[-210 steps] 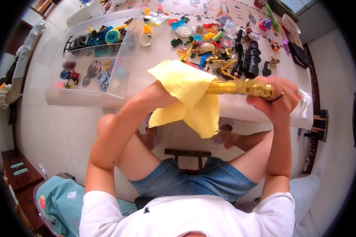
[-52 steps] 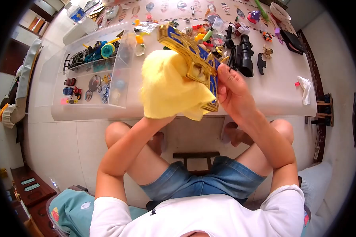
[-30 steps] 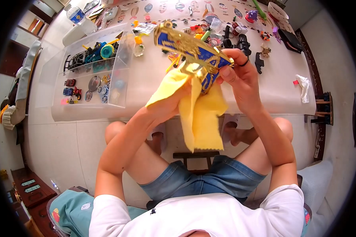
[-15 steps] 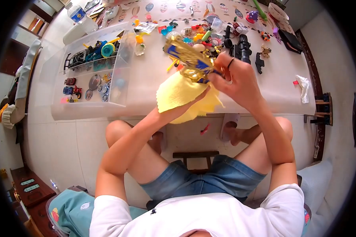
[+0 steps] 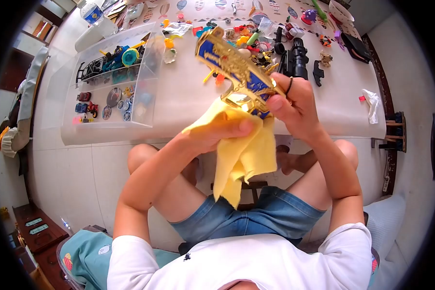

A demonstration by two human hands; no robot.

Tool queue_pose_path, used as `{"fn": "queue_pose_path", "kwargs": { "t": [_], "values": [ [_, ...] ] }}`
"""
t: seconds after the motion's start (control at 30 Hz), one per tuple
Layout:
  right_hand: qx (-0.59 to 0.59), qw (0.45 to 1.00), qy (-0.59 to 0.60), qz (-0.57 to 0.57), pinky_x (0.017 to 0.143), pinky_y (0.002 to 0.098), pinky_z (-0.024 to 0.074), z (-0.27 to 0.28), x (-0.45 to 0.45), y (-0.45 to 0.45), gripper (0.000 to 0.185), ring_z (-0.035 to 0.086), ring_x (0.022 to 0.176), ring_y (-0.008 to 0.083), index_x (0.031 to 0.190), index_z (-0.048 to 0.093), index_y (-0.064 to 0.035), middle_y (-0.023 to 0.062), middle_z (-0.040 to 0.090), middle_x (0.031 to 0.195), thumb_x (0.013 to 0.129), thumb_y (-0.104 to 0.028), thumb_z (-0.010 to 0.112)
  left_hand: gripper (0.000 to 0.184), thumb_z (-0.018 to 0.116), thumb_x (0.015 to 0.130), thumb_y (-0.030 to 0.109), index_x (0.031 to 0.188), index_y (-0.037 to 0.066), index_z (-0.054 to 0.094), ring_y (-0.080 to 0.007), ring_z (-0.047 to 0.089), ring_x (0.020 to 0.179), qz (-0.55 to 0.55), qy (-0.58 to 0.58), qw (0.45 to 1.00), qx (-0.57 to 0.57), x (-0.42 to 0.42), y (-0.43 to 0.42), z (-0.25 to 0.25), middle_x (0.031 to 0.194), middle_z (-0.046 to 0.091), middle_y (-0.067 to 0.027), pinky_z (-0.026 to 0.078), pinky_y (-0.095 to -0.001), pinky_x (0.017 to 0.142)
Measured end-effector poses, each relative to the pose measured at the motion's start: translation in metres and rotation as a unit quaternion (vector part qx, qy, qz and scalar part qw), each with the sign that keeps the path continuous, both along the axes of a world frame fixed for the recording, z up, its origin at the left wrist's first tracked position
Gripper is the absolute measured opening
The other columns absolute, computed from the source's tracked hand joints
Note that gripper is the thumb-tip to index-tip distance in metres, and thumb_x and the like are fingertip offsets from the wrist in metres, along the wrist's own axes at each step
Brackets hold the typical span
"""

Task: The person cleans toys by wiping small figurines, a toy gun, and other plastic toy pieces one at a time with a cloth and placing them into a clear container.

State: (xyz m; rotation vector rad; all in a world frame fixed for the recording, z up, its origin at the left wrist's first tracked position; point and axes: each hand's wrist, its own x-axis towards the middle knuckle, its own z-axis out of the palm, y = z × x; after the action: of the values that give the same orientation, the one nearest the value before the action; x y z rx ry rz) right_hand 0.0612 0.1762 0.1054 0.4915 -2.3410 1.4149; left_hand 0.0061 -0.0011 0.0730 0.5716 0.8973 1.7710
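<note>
A gold and blue toy pistol (image 5: 237,70) is held up over the near side of the table, its muzzle end pointing to the upper left. My right hand (image 5: 295,104) is closed on its rear end, with a dark ring or band on one finger. My left hand (image 5: 222,130) grips a yellow cloth (image 5: 246,159) and presses it against the toy's grip and trigger area. The rest of the cloth hangs down below the table edge, over the stool. Part of the toy's handle is hidden by the cloth.
A clear divided box (image 5: 152,92) with toys stands on the left of the table (image 5: 179,108). Small colourful toys and a black scope (image 5: 297,60) lie behind my hands. A black pouch (image 5: 356,48) and white wrapper (image 5: 372,106) are at the right.
The cloth went from around the toy's front and middle to its handle, and now hangs lower. The toy has turned from edge-on to show its blue and gold side.
</note>
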Motion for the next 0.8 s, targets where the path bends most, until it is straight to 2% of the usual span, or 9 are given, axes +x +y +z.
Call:
{"fn": "queue_pose_path", "kwargs": {
  "t": [0.07,0.3,0.4,0.5,0.53,0.6,0.63,0.73,0.8],
  "values": [
    [-0.065,0.997,-0.019,-0.041,0.04,0.0242,0.0304,0.002,0.002,-0.006,0.036,0.033,0.046,0.006,0.072,0.051,-0.0015,0.0035,0.034,0.048,0.083,-0.035,0.055,0.06,0.07,0.072,0.03,0.118,0.004,0.042,-0.0104,0.053,0.087,-0.023,-0.073,0.997,0.014,0.002,-0.002,0.003,0.101,0.055,-0.0041,0.044,-0.0237,0.077],
    [-0.26,0.954,-0.131,-0.065,0.045,0.0168,0.0284,-0.006,0.001,-0.014,0.039,0.036,0.054,0.0006,0.075,0.055,-0.0019,-0.0053,0.048,0.063,0.087,-0.038,0.049,0.055,0.054,0.08,0.048,0.11,0.003,0.047,-0.0092,0.053,0.084,-0.016,0.11,0.991,-0.069,-0.009,-0.011,-0.019,0.095,0.055,-0.003,0.044,-0.0245,0.072],
    [-0.355,0.911,-0.2,-0.069,0.042,0.0168,0.0267,-0.007,0.003,-0.021,0.039,0.037,0.051,-0.0006,0.074,0.055,-0.0048,-0.0055,0.047,0.061,0.088,-0.041,0.047,0.051,0.057,0.08,0.045,0.107,0.003,0.049,-0.0096,0.053,0.082,0.016,0.129,0.99,-0.051,-0.006,-0.009,-0.021,0.093,0.056,-0.0028,0.044,-0.0254,0.073],
    [-0.406,0.872,-0.27,-0.044,0.039,0.0177,0.0236,-0.01,0.005,-0.015,0.04,0.035,0.047,-0.001,0.072,0.053,-0.0079,-0.0066,0.043,0.056,0.088,-0.043,0.044,0.042,0.059,0.08,0.037,0.104,0.004,0.052,-0.0109,0.053,0.081,0.119,0.333,0.935,0.025,0.001,-0.002,0.007,0.091,0.057,-0.0034,0.044,-0.0265,0.073],
    [-0.416,0.86,-0.293,-0.031,0.038,0.0181,0.0224,-0.012,0.006,-0.012,0.04,0.034,0.046,-0.001,0.071,0.053,-0.0088,-0.007,0.042,0.055,0.088,-0.044,0.043,0.039,0.06,0.08,0.034,0.104,0.004,0.052,-0.0113,0.054,0.081,0.112,0.305,0.946,-0.016,0.001,-0.003,0.012,0.09,0.058,-0.0037,0.044,-0.0266,0.073],
    [-0.4,0.866,-0.289,-0.079,0.037,0.0186,0.0201,-0.021,0.007,-0.011,0.04,0.031,0.044,-0.001,0.07,0.052,-0.01,-0.0078,0.039,0.053,0.088,-0.045,0.042,0.034,0.06,0.08,0.029,0.102,0.004,0.053,-0.0121,0.054,0.08,0.101,0.244,0.96,-0.097,0.0,-0.008,0.017,0.089,0.058,-0.0042,0.044,-0.0267,0.072],
    [-0.389,0.87,-0.287,-0.097,0.037,0.0189,0.019,-0.024,0.005,-0.012,0.04,0.029,0.043,-0.001,0.07,0.051,-0.0105,-0.0082,0.037,0.052,0.088,-0.045,0.042,0.032,0.06,0.079,0.026,0.102,0.005,0.053,-0.0129,0.054,0.078,0.081,0.274,0.953,-0.103,-0.006,-0.006,0.015,0.089,0.059,-0.0045,0.044,-0.0264,0.071],
    [-0.292,0.916,-0.205,-0.184,0.037,0.0185,0.019,-0.025,0.001,-0.007,0.04,0.03,0.043,-0.0002,0.07,0.051,-0.0108,-0.0081,0.037,0.052,0.088,-0.046,0.042,0.032,0.057,0.082,0.036,0.094,0.007,0.051,-0.0078,0.049,0.075,0.086,0.176,0.98,-0.028,-0.004,0.002,0.01,0.081,0.054,-0.0004,0.043,-0.0244,0.068],
    [-0.22,0.938,-0.157,-0.216,0.038,0.0177,0.0202,-0.021,0.001,-0.006,0.04,0.031,0.043,0.0004,0.071,0.051,-0.0107,-0.0077,0.037,0.053,0.088,-0.045,0.041,0.038,0.055,0.082,0.044,0.092,0.008,0.05,-0.006,0.046,0.075,0.123,0.183,0.974,-0.052,-0.006,0.005,0.003,0.079,0.051,0.0015,0.042,-0.0242,0.065]
  ]
}}
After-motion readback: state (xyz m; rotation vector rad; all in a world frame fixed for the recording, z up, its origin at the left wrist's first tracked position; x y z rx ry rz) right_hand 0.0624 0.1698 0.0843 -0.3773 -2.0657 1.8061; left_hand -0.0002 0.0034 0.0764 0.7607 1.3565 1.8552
